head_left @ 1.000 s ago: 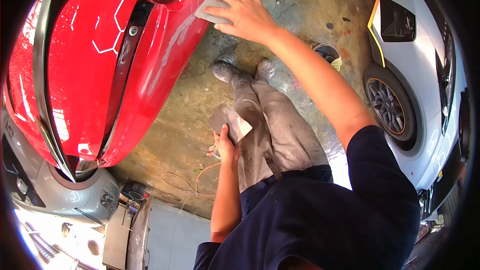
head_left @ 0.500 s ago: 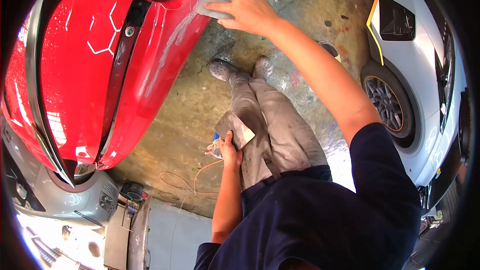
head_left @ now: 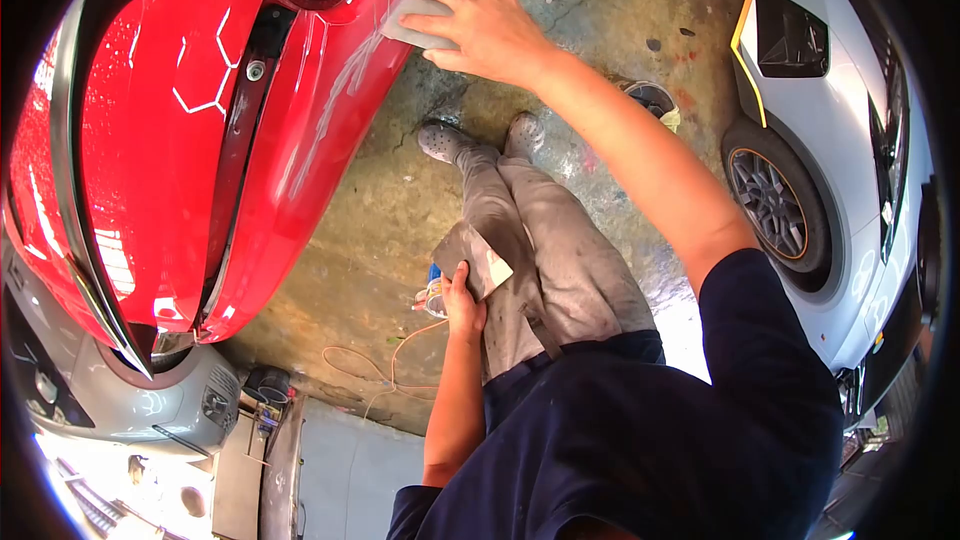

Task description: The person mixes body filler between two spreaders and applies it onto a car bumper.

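My right hand [head_left: 490, 28] lies with fingers spread over a light grey sandpaper sheet [head_left: 412, 32], holding it against the narrow edge of a red car body panel [head_left: 310, 155]. Pale, whitish scuff streaks [head_left: 335, 100] run along the panel just below that sheet. Down by my thigh, my left hand [head_left: 463, 305] grips a second sandpaper sheet [head_left: 470, 258], darker grey-brown with a pale corner, the thumb on top of it. A blue and white item [head_left: 434, 285] sits partly hidden behind that hand.
A white car [head_left: 850, 140] with a dark wheel [head_left: 768, 202] stands to the right, and a silver car [head_left: 150, 405] at lower left. An orange cord [head_left: 390, 380] loops over the stained concrete floor [head_left: 370, 270]. A small container [head_left: 650, 97] lies beyond my right forearm.
My right hand and its sheet have shifted slightly down along the red panel edge. My left hand with its sheet has barely moved.
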Action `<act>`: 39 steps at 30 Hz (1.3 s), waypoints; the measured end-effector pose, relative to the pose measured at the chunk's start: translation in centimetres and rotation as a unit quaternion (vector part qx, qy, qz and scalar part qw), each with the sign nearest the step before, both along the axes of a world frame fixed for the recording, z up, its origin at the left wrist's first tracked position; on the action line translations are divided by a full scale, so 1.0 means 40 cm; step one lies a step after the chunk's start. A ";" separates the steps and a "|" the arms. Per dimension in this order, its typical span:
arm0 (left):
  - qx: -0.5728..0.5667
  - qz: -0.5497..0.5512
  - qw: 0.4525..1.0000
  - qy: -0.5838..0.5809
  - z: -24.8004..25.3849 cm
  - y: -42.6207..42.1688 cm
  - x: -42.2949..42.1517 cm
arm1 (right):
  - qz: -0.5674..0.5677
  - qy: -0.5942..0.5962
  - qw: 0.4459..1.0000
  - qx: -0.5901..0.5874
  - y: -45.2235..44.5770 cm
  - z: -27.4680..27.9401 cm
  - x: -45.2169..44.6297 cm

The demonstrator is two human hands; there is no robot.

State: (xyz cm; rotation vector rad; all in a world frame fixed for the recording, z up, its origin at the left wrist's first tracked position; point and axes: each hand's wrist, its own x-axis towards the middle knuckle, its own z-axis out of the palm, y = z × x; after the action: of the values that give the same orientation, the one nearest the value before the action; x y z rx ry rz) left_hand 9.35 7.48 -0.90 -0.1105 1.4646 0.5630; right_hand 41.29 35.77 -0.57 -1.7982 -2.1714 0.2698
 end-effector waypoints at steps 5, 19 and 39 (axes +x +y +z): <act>-0.008 0.003 1.000 0.000 0.002 0.004 -0.006 | -0.014 0.004 1.000 -0.009 -0.016 -0.035 -0.039; -0.012 0.000 1.000 0.004 0.000 0.013 -0.008 | -0.026 0.019 0.999 -0.029 -0.068 -0.038 -0.070; -0.007 0.002 1.000 -0.010 0.007 0.030 -0.008 | -0.003 -0.006 0.999 -0.031 -0.052 0.023 -0.042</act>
State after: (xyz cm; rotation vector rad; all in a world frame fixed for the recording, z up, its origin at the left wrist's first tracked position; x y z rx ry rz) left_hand 9.03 8.68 -0.63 -0.1293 1.4488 0.5539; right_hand 39.63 33.69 0.36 -1.8426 -2.1888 0.3310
